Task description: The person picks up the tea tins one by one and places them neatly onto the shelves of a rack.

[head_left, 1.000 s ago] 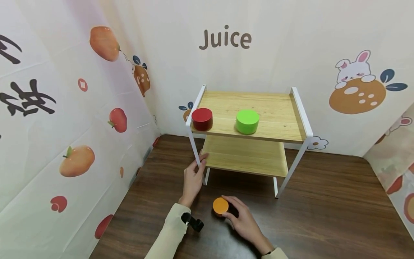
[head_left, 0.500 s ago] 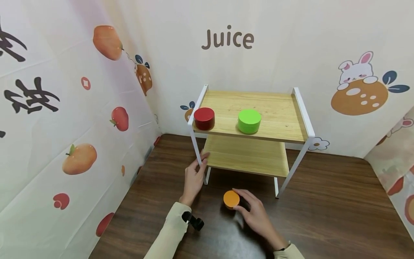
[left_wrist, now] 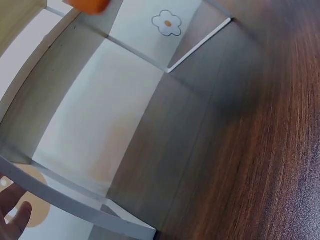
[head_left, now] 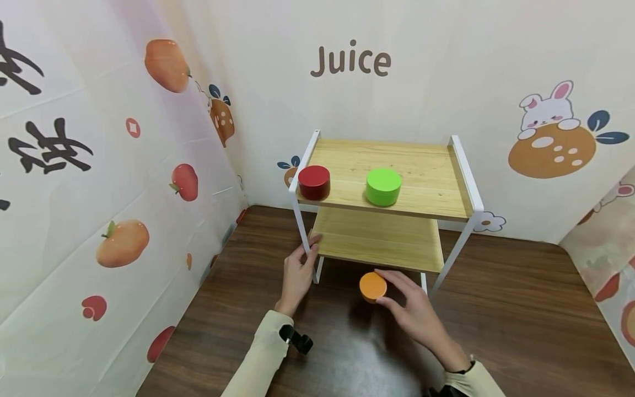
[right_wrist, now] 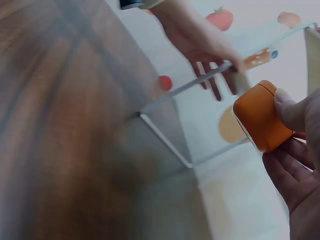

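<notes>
I see the right hand [head_left: 414, 311] pinching the little orange block [head_left: 373, 286] between thumb and fingers, just off the dark table [head_left: 521, 325] and close in front of the low shelf [head_left: 379, 238] of the white rack [head_left: 468, 187]; the left hand [head_left: 297, 273] is curled round the rack's front left leg [head_left: 301, 231]; I think the block could slip, since only the fingertips [right_wrist: 286, 107] seem to hold its side, and then it would drop on the table and roll away; I think it could also bump the front edge of the low shelf, because it sits so close to that edge; if the left hand lets go or pulls, the light rack may slide or tip, and the red block [head_left: 314, 182] and the green block [head_left: 383, 187] on the top shelf [head_left: 431, 182] stand near the front edge and could fall off; some things I cannot see well; the right wrist view is blurry, and the hand is cut off at the side; the left wrist view shows only a bit of the left hand in the corner and a tiny piece of the orange block at the top; I cannot tell if the block touches the table; the back of the low shelf is hidden under the top one.
</notes>
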{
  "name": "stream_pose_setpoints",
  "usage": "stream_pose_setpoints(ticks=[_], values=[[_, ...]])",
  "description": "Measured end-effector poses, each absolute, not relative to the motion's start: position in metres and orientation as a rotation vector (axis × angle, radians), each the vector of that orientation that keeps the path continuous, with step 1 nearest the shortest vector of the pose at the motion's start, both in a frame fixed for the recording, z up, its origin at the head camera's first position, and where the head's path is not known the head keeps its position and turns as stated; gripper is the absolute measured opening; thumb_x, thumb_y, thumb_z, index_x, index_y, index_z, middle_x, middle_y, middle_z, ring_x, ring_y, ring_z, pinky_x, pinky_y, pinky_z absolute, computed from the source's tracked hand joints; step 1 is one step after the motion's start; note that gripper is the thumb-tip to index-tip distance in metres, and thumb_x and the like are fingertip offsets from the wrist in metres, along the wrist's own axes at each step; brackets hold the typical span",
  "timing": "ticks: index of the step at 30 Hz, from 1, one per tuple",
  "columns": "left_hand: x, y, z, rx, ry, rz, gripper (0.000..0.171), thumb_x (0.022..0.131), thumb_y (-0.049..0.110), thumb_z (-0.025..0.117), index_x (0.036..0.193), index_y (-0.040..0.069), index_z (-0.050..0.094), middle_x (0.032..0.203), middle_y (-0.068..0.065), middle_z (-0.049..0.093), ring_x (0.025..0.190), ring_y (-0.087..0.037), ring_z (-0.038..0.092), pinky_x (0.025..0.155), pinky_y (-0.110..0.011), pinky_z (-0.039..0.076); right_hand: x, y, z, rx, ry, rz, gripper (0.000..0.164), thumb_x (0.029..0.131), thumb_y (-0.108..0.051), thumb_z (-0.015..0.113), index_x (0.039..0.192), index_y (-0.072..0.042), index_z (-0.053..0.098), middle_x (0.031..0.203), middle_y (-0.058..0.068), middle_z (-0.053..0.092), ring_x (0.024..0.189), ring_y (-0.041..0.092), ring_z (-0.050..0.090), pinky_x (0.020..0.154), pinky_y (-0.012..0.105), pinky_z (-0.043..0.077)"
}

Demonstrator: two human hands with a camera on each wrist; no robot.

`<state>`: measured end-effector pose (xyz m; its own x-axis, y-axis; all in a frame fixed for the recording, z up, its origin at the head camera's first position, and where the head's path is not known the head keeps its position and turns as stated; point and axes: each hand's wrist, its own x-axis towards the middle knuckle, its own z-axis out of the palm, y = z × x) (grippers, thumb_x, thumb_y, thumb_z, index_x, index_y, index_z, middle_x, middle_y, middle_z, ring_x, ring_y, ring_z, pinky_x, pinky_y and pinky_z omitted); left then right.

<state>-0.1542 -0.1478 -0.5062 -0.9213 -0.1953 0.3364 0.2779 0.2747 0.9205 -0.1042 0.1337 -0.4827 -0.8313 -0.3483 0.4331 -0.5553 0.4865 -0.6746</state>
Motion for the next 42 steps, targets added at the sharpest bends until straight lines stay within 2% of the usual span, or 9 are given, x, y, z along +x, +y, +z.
stream_pose_setpoints(ticks=[4,11,20,24,34,42], values=[[-0.154,-0.147,-0.506,-0.08,-2.155,-1.685,0.03,0.107,0.035,0.062,0.134,0.027,0.074,0.151,0.002,0.062,0.145,-0.017,0.055,0.113,-0.055,0.05,-0.109,0.143,-0.465,0.761,-2.46,1.225,0.06,0.084,-0.004,0.087,0.14,-0.012,0.068,0.133,0.009,0.072,0.122,0.028,0.067,0.105,0.003,0.036],[-0.154,-0.148,-0.505,-0.102,-2.188,-1.599,0.031,0.108,0.037,0.061,0.134,0.026,0.074,0.149,0.002,0.064,0.143,-0.018,0.058,0.111,-0.054,0.051,-0.113,0.155,-0.443,0.771,-2.384,1.212,0.063,0.079,0.002,0.089,0.138,-0.011,0.069,0.128,0.009,0.074,0.117,0.011,0.068,0.103,0.003,0.04],[-0.155,-0.149,-0.507,-0.103,-2.232,-1.529,0.031,0.109,0.035,0.06,0.134,0.025,0.075,0.15,-0.001,0.063,0.137,-0.023,0.062,0.107,-0.052,0.055,-0.115,0.164,-0.411,0.787,-2.327,1.184,0.066,0.078,0.005,0.088,0.139,-0.009,0.069,0.129,0.01,0.073,0.115,-0.004,0.065,0.097,0.006,0.048],[-0.155,-0.149,-0.506,-0.11,-2.232,-1.51,0.031,0.109,0.034,0.06,0.135,0.026,0.074,0.151,-0.001,0.062,0.137,-0.024,0.062,0.106,-0.052,0.055,-0.114,0.168,-0.396,0.781,-2.304,1.176,0.068,0.076,0.007,0.089,0.139,-0.01,0.069,0.128,0.009,0.074,0.115,-0.009,0.062,0.098,0.005,0.047],[-0.156,-0.149,-0.507,-0.101,-2.221,-1.515,0.031,0.109,0.036,0.059,0.134,0.026,0.075,0.15,-0.001,0.063,0.138,-0.022,0.061,0.108,-0.051,0.054,-0.116,0.176,-0.367,0.753,-2.259,1.163,0.068,0.076,0.014,0.086,0.139,-0.006,0.069,0.124,0.011,0.073,0.114,-0.015,0.06,0.095,0.003,0.047],[-0.156,-0.148,-0.507,-0.086,-2.223,-1.483,0.03,0.109,0.034,0.06,0.133,0.026,0.076,0.149,0.001,0.064,0.137,-0.022,0.062,0.109,-0.052,0.053,-0.113,0.183,-0.349,0.762,-2.177,1.181,0.075,0.069,0.022,0.086,0.138,-0.004,0.07,0.125,0.013,0.073,0.113,-0.006,0.064,0.095,0.006,0.048]])
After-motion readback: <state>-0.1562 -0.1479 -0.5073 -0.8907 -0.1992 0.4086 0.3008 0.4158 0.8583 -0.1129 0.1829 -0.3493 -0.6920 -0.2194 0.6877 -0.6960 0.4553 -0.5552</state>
